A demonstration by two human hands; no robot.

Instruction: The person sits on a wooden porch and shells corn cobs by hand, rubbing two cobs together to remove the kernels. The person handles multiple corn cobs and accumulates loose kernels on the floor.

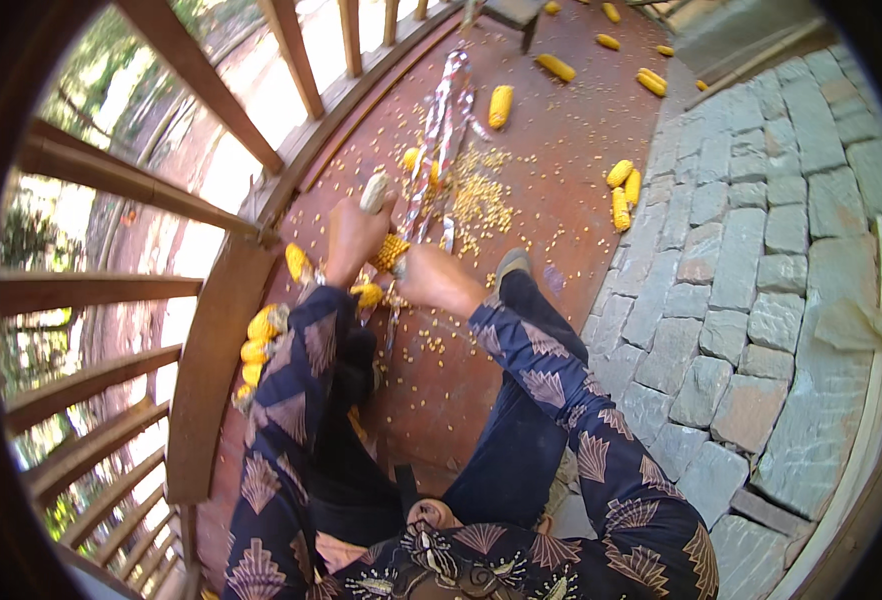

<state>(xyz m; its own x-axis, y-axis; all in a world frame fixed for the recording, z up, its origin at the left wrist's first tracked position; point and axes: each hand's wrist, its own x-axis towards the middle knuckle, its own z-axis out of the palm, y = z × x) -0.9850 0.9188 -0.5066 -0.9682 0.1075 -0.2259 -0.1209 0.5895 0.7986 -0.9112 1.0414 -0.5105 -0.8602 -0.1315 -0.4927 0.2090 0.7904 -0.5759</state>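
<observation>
My left hand is closed around a corn cob, and a pale, stripped cob end sticks up out of the fist. Between the hands shows a cob part still covered in yellow kernels. My right hand grips it at its lower end. My fingers hide whether the pale and yellow parts belong to one cob. Loose kernels lie heaped on the red floor beyond my hands. A cob with yellow kernels rests just below them.
Several yellow cobs lie by my left arm, others beside the grey stone paving. A patterned plastic strip stretches across the floor near a single cob. A wooden railing bounds the left; a stool stands ahead.
</observation>
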